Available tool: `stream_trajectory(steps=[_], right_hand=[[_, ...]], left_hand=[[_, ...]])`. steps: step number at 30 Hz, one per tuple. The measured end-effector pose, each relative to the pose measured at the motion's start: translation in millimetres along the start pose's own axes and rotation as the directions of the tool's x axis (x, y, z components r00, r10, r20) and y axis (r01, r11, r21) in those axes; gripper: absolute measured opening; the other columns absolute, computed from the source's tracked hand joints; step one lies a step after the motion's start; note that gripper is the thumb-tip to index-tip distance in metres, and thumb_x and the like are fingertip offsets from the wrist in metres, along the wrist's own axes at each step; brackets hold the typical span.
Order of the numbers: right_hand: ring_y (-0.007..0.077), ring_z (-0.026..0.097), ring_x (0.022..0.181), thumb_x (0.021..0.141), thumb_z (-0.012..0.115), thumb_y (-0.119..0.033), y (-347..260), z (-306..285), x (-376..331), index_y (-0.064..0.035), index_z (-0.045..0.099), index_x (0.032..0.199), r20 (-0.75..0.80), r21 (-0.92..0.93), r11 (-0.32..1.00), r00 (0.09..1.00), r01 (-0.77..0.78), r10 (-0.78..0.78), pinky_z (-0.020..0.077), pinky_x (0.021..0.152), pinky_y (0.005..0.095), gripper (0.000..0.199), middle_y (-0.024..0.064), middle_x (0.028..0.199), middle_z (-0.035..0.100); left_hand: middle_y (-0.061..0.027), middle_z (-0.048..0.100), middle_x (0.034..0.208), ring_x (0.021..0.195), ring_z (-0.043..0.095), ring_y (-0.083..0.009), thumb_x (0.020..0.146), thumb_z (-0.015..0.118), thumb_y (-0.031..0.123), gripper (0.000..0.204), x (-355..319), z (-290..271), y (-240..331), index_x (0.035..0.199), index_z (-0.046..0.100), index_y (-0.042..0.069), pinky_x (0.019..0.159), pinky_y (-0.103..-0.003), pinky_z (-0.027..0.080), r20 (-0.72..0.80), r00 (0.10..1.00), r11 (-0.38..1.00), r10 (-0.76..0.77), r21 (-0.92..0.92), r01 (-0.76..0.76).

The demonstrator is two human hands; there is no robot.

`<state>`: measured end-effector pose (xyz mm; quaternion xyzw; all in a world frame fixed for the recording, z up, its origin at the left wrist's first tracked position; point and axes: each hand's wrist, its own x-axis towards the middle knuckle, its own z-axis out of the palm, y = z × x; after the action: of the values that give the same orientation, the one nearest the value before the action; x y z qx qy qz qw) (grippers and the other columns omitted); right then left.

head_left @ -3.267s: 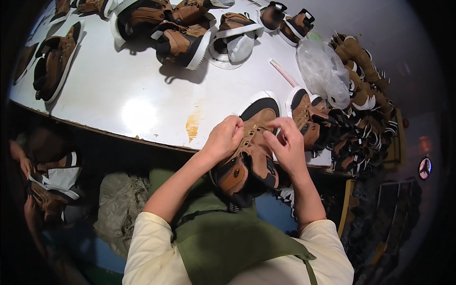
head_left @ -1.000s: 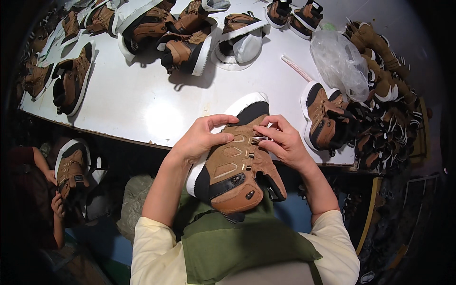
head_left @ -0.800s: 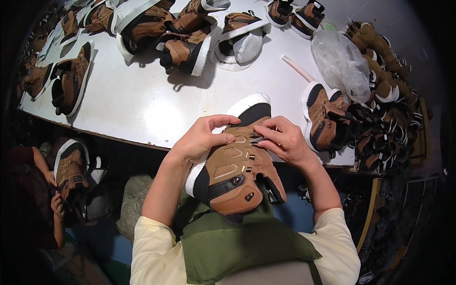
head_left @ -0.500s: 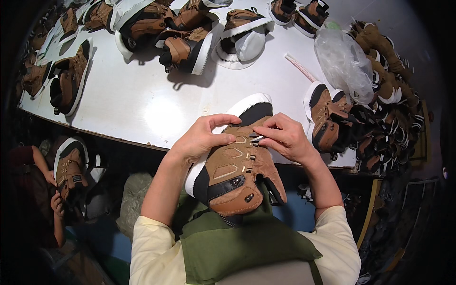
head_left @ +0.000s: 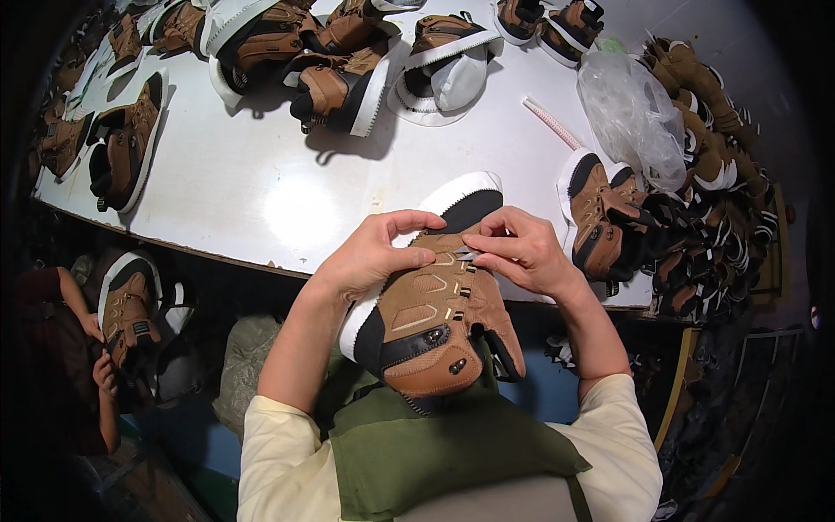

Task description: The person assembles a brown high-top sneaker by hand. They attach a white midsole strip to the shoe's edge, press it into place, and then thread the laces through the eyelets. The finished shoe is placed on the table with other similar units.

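Note:
A brown shoe (head_left: pixel 426 300) with black trim and a white sole edge lies tilted against my lap, its toe reaching over the table's front edge. My left hand (head_left: pixel 383 252) grips its side near the toe, thumb on the upper and fingers by the black toe cap. Over the lowest lace loops, my right hand (head_left: pixel 520 252) pinches a thin pale strip (head_left: pixel 468 256) between thumb and forefinger. Whether the strip is a lace end or a slim tool, I cannot tell. Pale stitched outlines and black-and-white loops run along the upper.
Several similar shoes (head_left: pixel 339 91) stand across the white table (head_left: pixel 226 187). At right are another pair (head_left: pixel 596 209), a clear plastic bag (head_left: pixel 631 113), a pink-and-white strip (head_left: pixel 552 122) and a heap of shoes (head_left: pixel 713 209). A co-worker's hands (head_left: pixel 100 348) hold a shoe at left.
The shoe and both hands have shifted very slightly to the right. Both grips look the same.

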<state>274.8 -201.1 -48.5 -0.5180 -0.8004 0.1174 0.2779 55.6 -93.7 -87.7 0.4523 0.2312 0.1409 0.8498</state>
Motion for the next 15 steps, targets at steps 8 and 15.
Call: stream_trajectory(steps=[8,15], right_hand=[[0.0167,0.059,0.072,0.075,0.077,-0.012,7.6,-2.2,1.6,-0.0073,0.073,0.100,0.038,0.042,0.999,0.999,0.033,-0.034,0.0487,0.060,0.0276,0.026,0.0055,0.086,0.062],[0.0163,0.059,0.072,0.076,0.076,-0.012,7.4,-1.1,1.3,-0.0072,0.074,0.098,0.026,0.056,0.998,1.000,0.010,-0.012,0.0484,0.060,0.0273,0.023,0.0050,0.085,0.062]], left_hand=[[-0.0115,0.060,0.116,0.097,0.063,-0.0146,0.074,0.071,-0.003,0.046,1.2,-0.9,-2.3,0.119,0.058,-0.004,0.086,-0.026,0.054,0.010,1.000,1.000,0.003,-0.012,-0.003],[-0.0114,0.061,0.115,0.096,0.063,-0.0146,0.074,0.071,-0.002,0.045,1.2,2.3,-0.4,0.118,0.059,-0.004,0.085,-0.026,0.054,-0.019,1.000,1.000,-0.012,0.019,0.013]])
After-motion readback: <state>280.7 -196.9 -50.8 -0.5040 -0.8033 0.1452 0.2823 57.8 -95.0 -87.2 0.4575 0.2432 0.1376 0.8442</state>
